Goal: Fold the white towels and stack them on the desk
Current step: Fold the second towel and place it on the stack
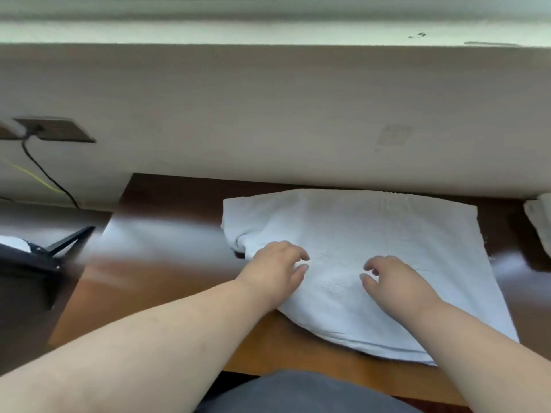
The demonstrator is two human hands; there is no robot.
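A grey-clad lap [301, 394] fills the bottom edge of the head view, with two bare forearms reaching forward over it onto a brown wooden bench [167, 281]. The left hand [277, 268] rests on the near-left part of a white towel [366, 263], fingers loosely curled and their tips touching the cloth; no fabric is visibly gathered in them. The right hand [393, 278] lies on the towel just beside it, fingers also bent, tips pointing toward the left hand, with a small gap of cloth between the two. Whether either hand pinches the towel cannot be told; both look relaxed on its surface.

The towel lies spread across the middle and right of the bench, its far edge close to the pale wall [268, 114], its left far corner bunched and slightly raised, its near edge hanging close to the bench's front. A second piece of white cloth [539, 222] shows at the right edge of the frame, well apart from the hands. At left, a dark wall socket [56, 129] carries a black cable [44, 171] running downward, and a black framed object [38, 257] stands beside the bench.
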